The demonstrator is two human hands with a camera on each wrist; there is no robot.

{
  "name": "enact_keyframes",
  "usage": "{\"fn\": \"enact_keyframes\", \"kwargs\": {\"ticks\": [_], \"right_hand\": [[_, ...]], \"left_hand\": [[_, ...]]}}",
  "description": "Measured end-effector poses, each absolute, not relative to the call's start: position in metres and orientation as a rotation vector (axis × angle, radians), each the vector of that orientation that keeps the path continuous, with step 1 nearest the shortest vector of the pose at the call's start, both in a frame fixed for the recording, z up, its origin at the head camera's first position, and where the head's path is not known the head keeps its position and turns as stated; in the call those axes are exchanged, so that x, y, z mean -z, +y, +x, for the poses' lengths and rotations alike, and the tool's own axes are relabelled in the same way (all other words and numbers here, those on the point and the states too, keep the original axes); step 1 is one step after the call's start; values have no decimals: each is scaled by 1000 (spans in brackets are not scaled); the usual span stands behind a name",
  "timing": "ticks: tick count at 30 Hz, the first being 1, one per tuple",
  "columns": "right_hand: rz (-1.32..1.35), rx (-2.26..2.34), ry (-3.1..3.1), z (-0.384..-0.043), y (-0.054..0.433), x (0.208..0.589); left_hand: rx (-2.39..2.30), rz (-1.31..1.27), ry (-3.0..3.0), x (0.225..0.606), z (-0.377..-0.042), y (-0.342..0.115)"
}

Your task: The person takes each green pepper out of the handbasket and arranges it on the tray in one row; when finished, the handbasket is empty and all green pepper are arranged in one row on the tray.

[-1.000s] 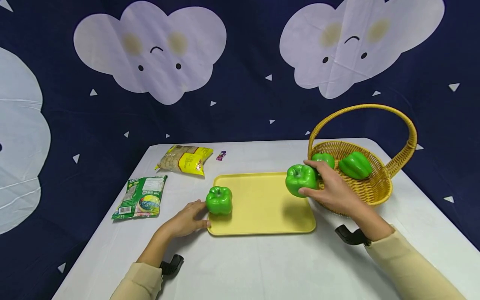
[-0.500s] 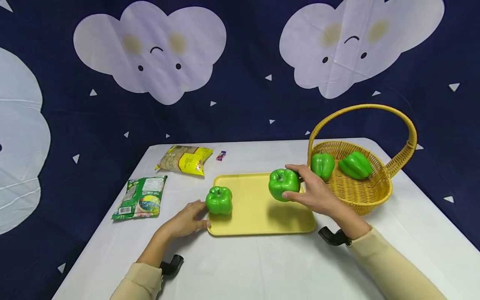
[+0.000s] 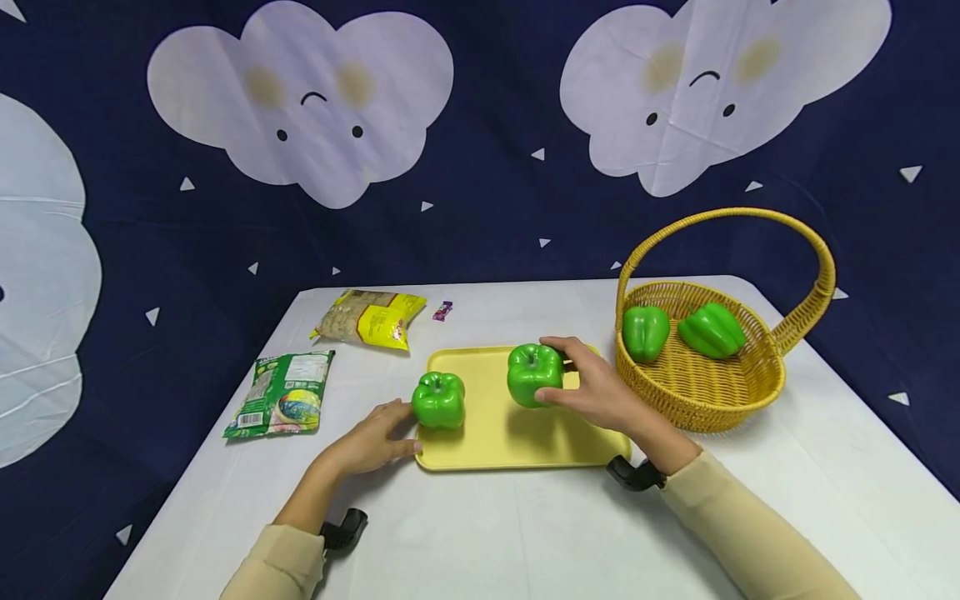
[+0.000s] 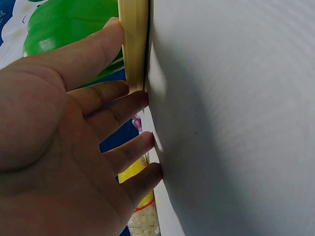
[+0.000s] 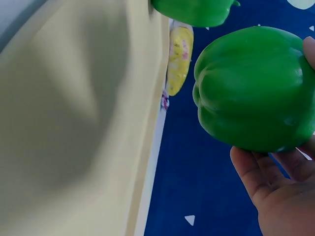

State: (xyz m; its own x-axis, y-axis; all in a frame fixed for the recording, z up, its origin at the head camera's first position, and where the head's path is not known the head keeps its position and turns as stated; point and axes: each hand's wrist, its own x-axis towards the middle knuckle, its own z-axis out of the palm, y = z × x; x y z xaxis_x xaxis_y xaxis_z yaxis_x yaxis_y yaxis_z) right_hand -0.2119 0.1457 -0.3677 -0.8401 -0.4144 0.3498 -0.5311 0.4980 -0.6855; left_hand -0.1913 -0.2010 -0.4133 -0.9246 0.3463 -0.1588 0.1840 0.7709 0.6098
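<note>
In the head view my right hand (image 3: 592,387) grips a green bell pepper (image 3: 534,375) above the yellow tray (image 3: 487,450), whose surface bears its shadow. The right wrist view shows that bell pepper (image 5: 253,88) held off the tray, between thumb and fingers. My left hand (image 3: 371,442) rests at the tray's left end, beside a second green bell pepper (image 3: 438,401) standing on the tray. Up close in the left wrist view, the left hand's thumb touches the tray rim (image 4: 134,44), and its fairly straight fingers reach down to the white tabletop.
A wicker basket (image 3: 701,387) with a tall handle stands right of the tray, with two green bell peppers (image 3: 645,333) inside. At the left lie a green snack bag (image 3: 281,396) and a yellow bag (image 3: 371,318). A small purple packet (image 3: 442,311) lies at the back.
My right hand has carried the bell pepper leftward from beside the basket to over the middle of the tray. The left hand and the pepper beside it have stayed in place.
</note>
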Motion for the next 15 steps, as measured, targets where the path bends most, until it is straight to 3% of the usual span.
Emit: {"fn": "enact_keyframes", "kwargs": {"ticks": [15], "right_hand": [[857,-1416,-2621,-220,120,387]], "left_hand": [[-886,391,2699,412,-191,-200]]}}
